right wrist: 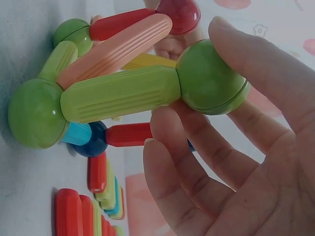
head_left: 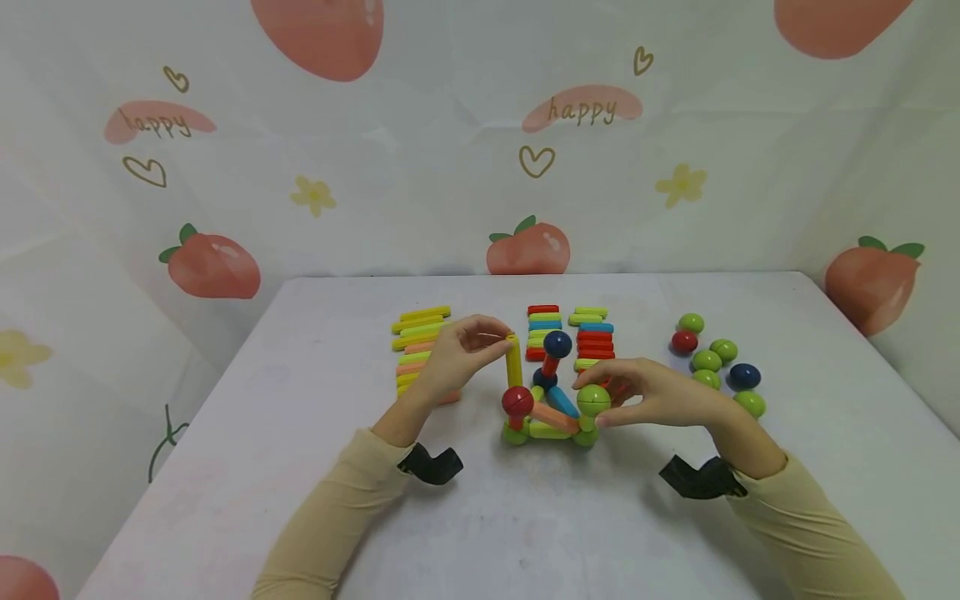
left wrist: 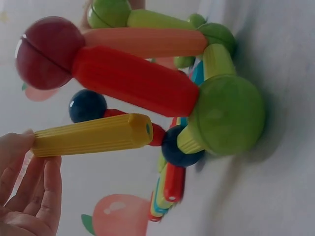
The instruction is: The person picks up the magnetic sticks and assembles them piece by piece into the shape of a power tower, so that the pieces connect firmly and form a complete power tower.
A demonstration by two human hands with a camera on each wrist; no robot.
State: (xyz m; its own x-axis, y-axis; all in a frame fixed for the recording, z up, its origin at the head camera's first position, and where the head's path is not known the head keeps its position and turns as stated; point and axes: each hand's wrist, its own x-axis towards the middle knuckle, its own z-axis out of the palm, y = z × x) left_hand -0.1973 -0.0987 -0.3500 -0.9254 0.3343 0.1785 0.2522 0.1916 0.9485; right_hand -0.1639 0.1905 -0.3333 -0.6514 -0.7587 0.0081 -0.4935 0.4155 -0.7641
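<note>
My left hand (head_left: pixel 467 354) pinches the upper end of a yellow rod (left wrist: pixel 93 135) between thumb and fingers. The rod stands nearly upright in the head view, and its lower end touches nothing in the left wrist view. Beside it is a frame of rods and balls, with a red ball (head_left: pixel 517 402) on a red rod (left wrist: pixel 140 83) and a dark blue ball (head_left: pixel 557 344) on another upright. My right hand (head_left: pixel 660 393) holds the green ball (right wrist: pixel 211 76) atop a light green rod (right wrist: pixel 120 93), thumb and fingers around it. A salmon rod (head_left: pixel 555 417) slants across the frame's front.
Yellow, green and salmon rods (head_left: pixel 420 327) lie in a column behind my left hand. Short rods in red, green and blue (head_left: pixel 596 337) form two columns behind the frame. Several loose balls (head_left: pixel 707 360) sit at the right. A printed cloth (head_left: pixel 420 167) hangs behind the table.
</note>
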